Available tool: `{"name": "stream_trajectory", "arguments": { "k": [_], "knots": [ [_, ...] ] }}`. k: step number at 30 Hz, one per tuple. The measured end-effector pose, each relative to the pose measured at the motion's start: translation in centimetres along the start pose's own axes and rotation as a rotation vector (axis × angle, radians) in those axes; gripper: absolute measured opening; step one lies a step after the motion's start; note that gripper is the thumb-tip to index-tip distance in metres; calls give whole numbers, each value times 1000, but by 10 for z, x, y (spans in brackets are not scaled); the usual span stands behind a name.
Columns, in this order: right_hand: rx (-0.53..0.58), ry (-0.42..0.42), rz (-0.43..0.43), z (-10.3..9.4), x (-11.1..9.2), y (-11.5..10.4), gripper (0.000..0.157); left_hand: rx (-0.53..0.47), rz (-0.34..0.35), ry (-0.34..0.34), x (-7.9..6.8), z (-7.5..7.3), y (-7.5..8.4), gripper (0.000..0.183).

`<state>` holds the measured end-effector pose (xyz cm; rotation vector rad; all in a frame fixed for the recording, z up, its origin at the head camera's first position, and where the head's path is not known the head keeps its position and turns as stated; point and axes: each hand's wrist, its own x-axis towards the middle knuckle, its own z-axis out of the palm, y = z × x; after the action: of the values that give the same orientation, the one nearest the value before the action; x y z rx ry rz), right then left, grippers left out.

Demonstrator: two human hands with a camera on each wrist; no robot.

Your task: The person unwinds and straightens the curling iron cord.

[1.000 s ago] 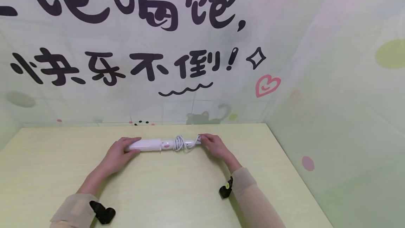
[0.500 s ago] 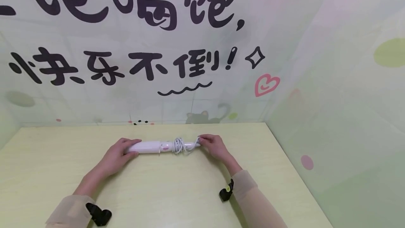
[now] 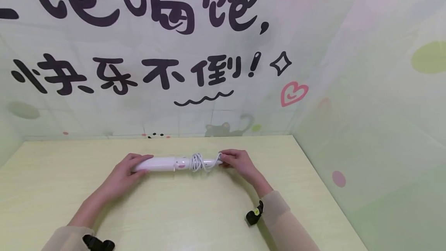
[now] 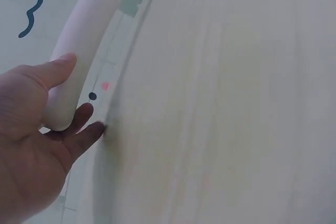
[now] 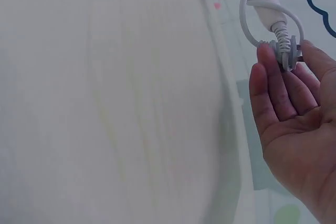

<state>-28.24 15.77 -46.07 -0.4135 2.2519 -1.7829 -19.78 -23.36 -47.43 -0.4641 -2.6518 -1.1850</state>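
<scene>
A white hair iron point(image 3: 158, 164), long and round-ended, lies crosswise between my two hands over the table, close to its back edge. My left hand point(image 3: 123, 174) grips its thick, smooth end, thumb on one side and fingers on the other; in the left wrist view the thumb point(image 4: 60, 71) presses on the barrel point(image 4: 86, 30). White cord point(image 3: 197, 162) is coiled round the slimmer handle, which bears a small pink mark. At the handle's tail, my right hand point(image 3: 241, 164) pinches the cord's plug point(image 5: 287, 53) between thumb and fingertips.
The pale wood-look table point(image 3: 188, 212) meets a printed backdrop point(image 3: 153, 115) with large dark lettering behind it. A pale green side wall point(image 3: 383, 146) rises along the table's right edge. Black wrist cameras point(image 3: 254, 214) sit at both cuffs.
Both hands and the hair iron have come slightly nearer to me. The left hand has shifted a little to the left, the right a little to the right, each keeping its hold.
</scene>
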Motion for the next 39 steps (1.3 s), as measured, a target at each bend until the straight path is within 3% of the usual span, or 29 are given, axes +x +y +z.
{"name": "stream_trajectory", "arguments": {
  "k": [8, 17, 22, 34, 39],
  "knots": [
    [99, -48, 29, -10, -13, -16, 31, -327, -104, -74, -5, -9, 17, 49],
    [118, -70, 23, -16, -29, -43, 30, -354, -193, -85, -8, -19, 29, 51],
    [141, -90, 8, -21, -35, -53, 30, -372, -201, -78, -9, -22, 36, 51],
    [272, -189, 43, -31, -44, -57, 39, -355, -225, -83, -11, -25, 45, 51],
    [298, -223, 36, -31, -45, -57, 36, -355, -253, -90, -12, -27, 46, 52]
  ]
}}
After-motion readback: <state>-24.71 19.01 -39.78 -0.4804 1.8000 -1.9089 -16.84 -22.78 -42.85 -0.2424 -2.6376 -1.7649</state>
